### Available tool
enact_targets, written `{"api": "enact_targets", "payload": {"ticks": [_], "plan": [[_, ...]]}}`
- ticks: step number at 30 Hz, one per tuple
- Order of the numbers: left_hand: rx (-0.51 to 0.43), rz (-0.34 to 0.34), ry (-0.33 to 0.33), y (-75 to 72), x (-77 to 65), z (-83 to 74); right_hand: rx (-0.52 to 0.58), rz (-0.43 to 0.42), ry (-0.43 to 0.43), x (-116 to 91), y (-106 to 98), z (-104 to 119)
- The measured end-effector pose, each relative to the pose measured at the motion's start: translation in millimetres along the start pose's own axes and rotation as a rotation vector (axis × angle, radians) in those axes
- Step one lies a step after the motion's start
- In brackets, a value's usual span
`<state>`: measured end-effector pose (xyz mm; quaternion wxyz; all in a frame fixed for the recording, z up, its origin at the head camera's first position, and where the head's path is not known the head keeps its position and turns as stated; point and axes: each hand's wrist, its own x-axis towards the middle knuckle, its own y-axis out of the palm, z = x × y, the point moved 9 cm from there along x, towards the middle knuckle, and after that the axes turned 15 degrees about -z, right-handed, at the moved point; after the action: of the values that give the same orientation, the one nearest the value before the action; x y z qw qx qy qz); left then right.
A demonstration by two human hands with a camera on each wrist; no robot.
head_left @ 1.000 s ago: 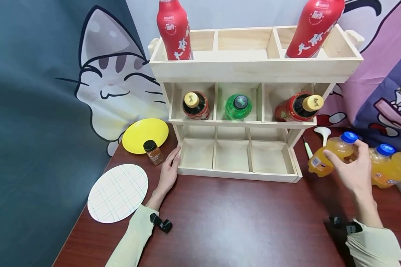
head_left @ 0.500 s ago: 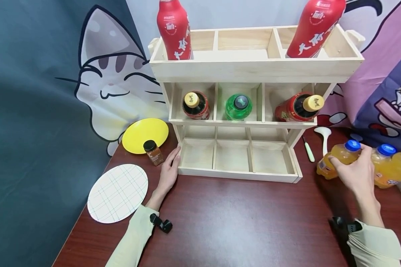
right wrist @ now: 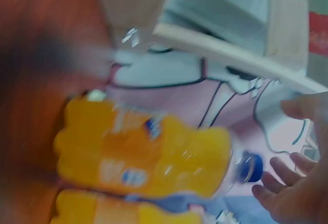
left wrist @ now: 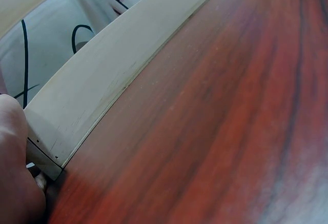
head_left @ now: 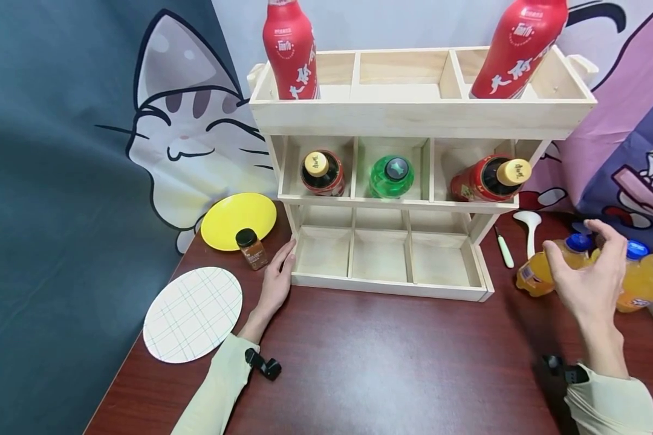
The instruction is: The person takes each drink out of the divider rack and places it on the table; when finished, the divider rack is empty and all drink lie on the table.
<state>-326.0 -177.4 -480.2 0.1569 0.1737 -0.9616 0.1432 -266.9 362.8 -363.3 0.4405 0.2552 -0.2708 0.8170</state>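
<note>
My left hand (head_left: 275, 283) rests against the lower left side of a three-tier wooden shelf (head_left: 392, 289); the left wrist view shows part of it at the shelf's bottom corner. On the right, my right hand (head_left: 590, 281) is spread with thumb and fingers apart beside a bottle of orange soda (head_left: 536, 275). That bottle stands upright on the table, its blue cap (right wrist: 251, 166) near my fingers (right wrist: 284, 170) in the right wrist view, with a gap between. Behind the hand are more orange soda bottles (head_left: 650, 281), partly hidden.
The shelf bears two red bottles (head_left: 292, 54) on top. Its middle tier has two dark bottles with yellow caps (head_left: 322, 172) and a green bottle (head_left: 387, 180). A yellow plate (head_left: 223, 220), brown jar (head_left: 254, 254) and checked plate (head_left: 190, 320) lie left; a white ladle (head_left: 530, 229) lies right.
My right hand has set the orange soda bottle down at the right, beside the others, and let go of it. The fingers have spread and lifted off. My left hand stays in place.
</note>
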Motion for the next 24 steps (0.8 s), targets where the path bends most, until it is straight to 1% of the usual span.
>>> {"api": "enact_targets", "payload": {"ticks": [1, 3, 8, 10, 12, 15, 17, 20, 22, 24], "plan": [[-0.002, 0.000, -0.001, 0.1, 0.0, 0.3, 0.049, -0.011, -0.024, -0.1, 0.9, 7.3], [-0.002, 0.003, -0.008, 0.8, 0.8, 5.0, 0.140, -0.006, -0.051, -1.7, 5.8, 22.7], [0.026, -0.012, -0.015, 3.0, 3.9, 25.6, 0.365, 0.053, -0.048, -8.6, 23.0, 73.5], [0.031, -0.020, -0.008, 3.8, 4.5, 30.3, 0.463, 0.076, -0.052, -11.1, 30.5, 96.3], [0.024, -0.021, -0.004, 4.5, 4.5, 31.7, 0.528, 0.090, -0.062, -12.8, 38.2, 115.2], [0.024, -0.009, -0.001, 5.6, 3.5, 30.0, 0.540, 0.108, -0.097, -14.2, 50.4, 136.4], [0.029, -0.002, 0.008, 5.4, 2.6, 27.3, 0.517, 0.107, -0.112, -14.0, 57.9, 145.6], [0.007, 0.001, 0.013, 2.3, 0.3, 13.4, 0.486, 0.077, -0.109, -12.7, 66.1, 152.6], [-0.006, 0.004, 0.022, 0.3, -0.5, 4.3, 0.499, 0.048, -0.097, -11.2, 68.9, 154.3], [-0.019, 0.004, 0.017, -1.7, -0.6, -2.5, 0.523, 0.028, -0.100, -10.4, 70.5, 156.0]]}}
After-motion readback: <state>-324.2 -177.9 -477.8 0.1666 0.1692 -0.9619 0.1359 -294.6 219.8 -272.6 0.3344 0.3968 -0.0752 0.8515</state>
